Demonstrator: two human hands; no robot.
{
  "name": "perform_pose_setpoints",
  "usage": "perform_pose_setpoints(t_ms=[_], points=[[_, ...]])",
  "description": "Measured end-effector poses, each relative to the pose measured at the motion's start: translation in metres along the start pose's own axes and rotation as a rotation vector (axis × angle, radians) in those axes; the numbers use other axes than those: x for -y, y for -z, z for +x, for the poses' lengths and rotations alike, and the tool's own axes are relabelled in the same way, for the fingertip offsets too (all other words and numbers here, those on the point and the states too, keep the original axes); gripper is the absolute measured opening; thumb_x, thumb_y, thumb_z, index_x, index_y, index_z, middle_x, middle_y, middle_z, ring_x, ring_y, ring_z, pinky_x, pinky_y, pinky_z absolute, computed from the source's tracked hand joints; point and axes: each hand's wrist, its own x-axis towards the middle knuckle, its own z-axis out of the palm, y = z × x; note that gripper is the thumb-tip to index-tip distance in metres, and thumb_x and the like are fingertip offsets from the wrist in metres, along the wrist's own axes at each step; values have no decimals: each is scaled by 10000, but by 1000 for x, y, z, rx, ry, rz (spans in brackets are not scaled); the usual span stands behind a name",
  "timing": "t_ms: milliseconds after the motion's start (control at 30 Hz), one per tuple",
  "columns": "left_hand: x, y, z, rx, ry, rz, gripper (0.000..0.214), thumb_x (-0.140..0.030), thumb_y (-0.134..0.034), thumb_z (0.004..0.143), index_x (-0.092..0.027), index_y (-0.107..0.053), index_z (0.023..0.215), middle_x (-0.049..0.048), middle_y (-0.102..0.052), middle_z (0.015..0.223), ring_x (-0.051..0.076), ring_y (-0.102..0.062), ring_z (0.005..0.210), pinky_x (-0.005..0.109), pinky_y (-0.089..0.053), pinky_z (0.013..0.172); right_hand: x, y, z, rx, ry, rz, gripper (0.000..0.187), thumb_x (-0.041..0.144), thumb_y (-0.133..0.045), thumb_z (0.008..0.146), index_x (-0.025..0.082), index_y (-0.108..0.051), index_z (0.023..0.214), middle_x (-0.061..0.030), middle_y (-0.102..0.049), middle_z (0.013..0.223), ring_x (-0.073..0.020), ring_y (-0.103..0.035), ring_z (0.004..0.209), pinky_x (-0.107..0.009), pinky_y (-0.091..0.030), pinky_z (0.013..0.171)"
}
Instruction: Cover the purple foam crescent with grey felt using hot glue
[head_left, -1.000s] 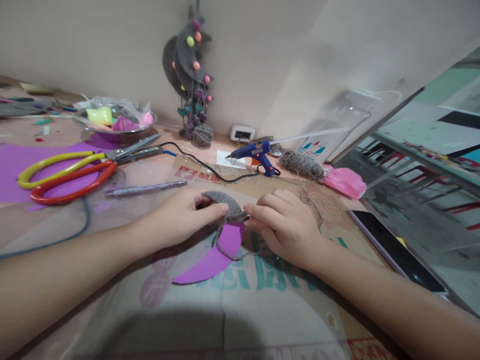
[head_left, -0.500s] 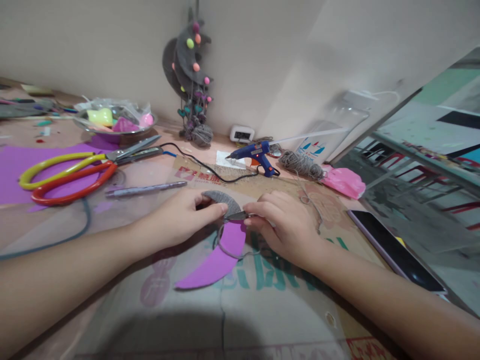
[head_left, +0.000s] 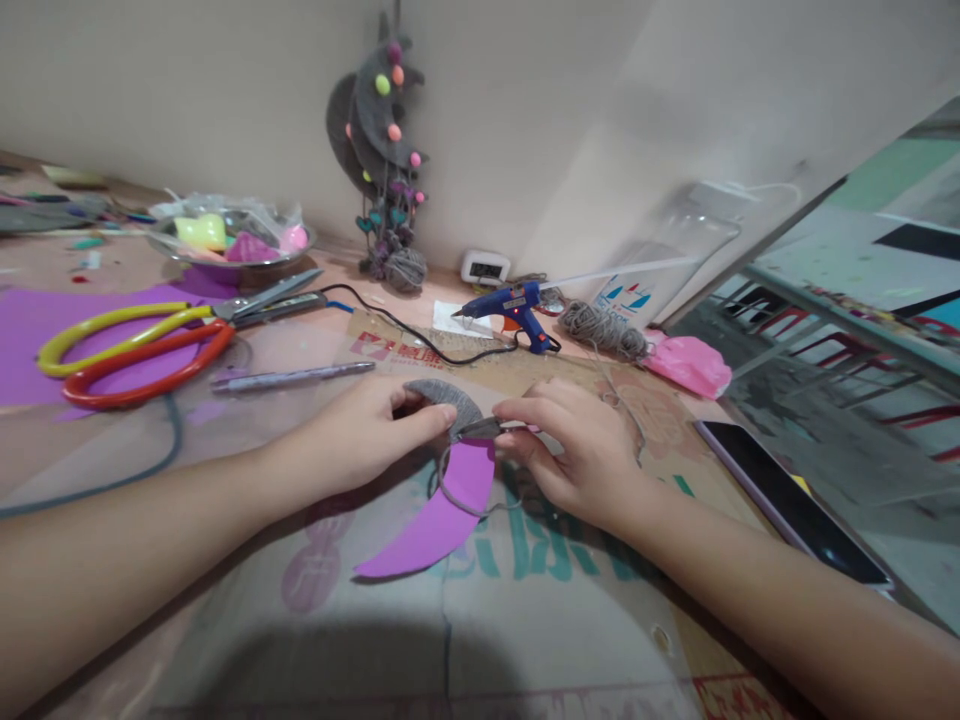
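A purple paper crescent (head_left: pixel 442 510) lies on the cardboard sheet (head_left: pixel 525 600), its upper part wrapped in grey yarn (head_left: pixel 444 395). My left hand (head_left: pixel 360 435) is closed on the wrapped end, thumb pressing its edge. Just to the right, my right hand (head_left: pixel 577 450) pinches the grey yarn strand (head_left: pixel 480 430) beside the crescent. A loose loop of yarn (head_left: pixel 465 508) hangs over the purple part. The strand runs back to a yarn bundle (head_left: pixel 604 328).
Big scissors with yellow and red handles (head_left: pixel 142 335) lie at left on purple paper (head_left: pixel 30 330), a pen (head_left: pixel 292 377) below them. A blue glue gun (head_left: pixel 514 305), a metal bowl (head_left: pixel 225 245), a hanging moon decoration (head_left: pixel 382 130), pink material (head_left: pixel 690 362) and a phone (head_left: pixel 787 500) surround the work.
My right hand has lifted slightly and drawn the yarn strand taut to the right. The purple crescent's lower tip has shifted a little. My left hand stays put.
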Motion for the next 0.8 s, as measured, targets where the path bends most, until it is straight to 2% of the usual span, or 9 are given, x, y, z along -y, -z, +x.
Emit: perform_pose_setpoints(t_ms=[300, 567, 800], points=[[2, 0, 1, -3, 0, -11, 252, -334, -483, 837, -162, -594, 690, -28, -557, 591, 103, -471, 532, 217, -381, 515, 0, 0, -1, 34, 4, -15, 160, 252, -482, 892, 151, -602, 921, -45, -582, 739, -163, -502, 668, -289, -361, 615], [0, -1, 0, 19, 48, -88, 227, -330, -489, 838, -165, -645, 830, -29, -546, 587, 92, -426, 495, 203, -338, 459, 0, -1, 0, 68, 22, -45, 174, 256, -476, 899, 143, -607, 919, -49, -581, 726, -166, -482, 663, -291, -339, 604], [0, 0, 0, 1, 47, -60, 222, -326, -495, 839, -164, -641, 802, -42, -516, 541, 90, -398, 467, 201, -313, 441, 0, -1, 0, 67, 2, -31, 162, 253, -478, 900, 158, -609, 915, -39, -577, 722, -161, -495, 668, -284, -348, 607]])
